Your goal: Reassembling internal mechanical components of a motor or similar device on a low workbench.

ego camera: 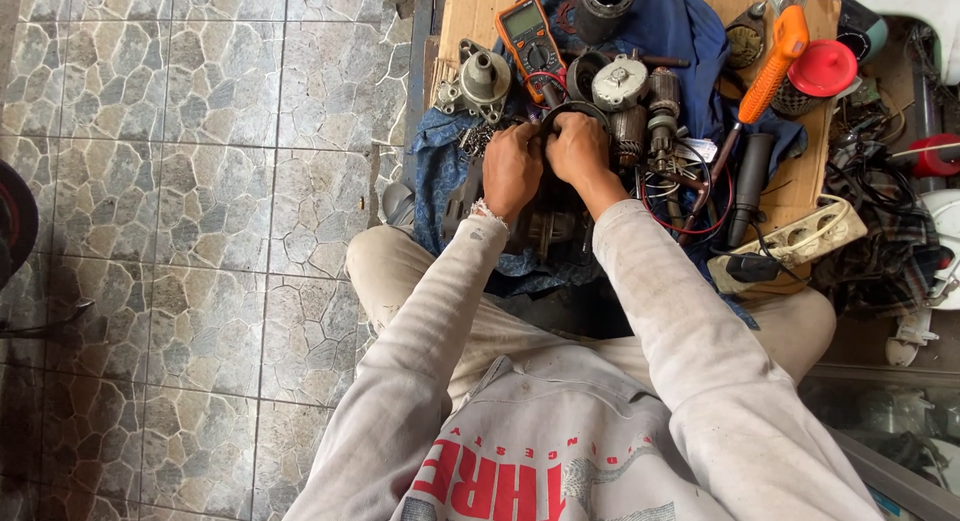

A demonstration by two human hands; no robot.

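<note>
Head view, item one: I am looking down at both hands working on a dark, greasy motor housing [545, 206] that is lying on a blue cloth [670, 26] spread over a wooden board [470, 11], just in front of the knees.

Risk, as I judge it: the housing is sitting among loose parts, so a slip of the fingers could be knocking the armature [628, 131] or the small screws [478, 139] off the cloth onto the tiled floor [200, 181]. The red and black test leads [690, 216] are looping right beside the right wrist and could be snagging on the sleeve.

Left hand [510, 169]: fingers are curling narrowly, pressing down on the black ring [572, 111] at the top of the housing, thumb side touching the right hand.

Right hand [578, 146]: fingers are bent close together, gripping the same ring's rim from the other side.

Surroundings: an orange multimeter [530, 36] is lying beyond the hands, a grey metal end cover [482, 79] to its left, an orange-handled screwdriver [765, 76] and a red lid [822, 68] well to the right, and a cream power strip [800, 239] near the right knee.
</note>
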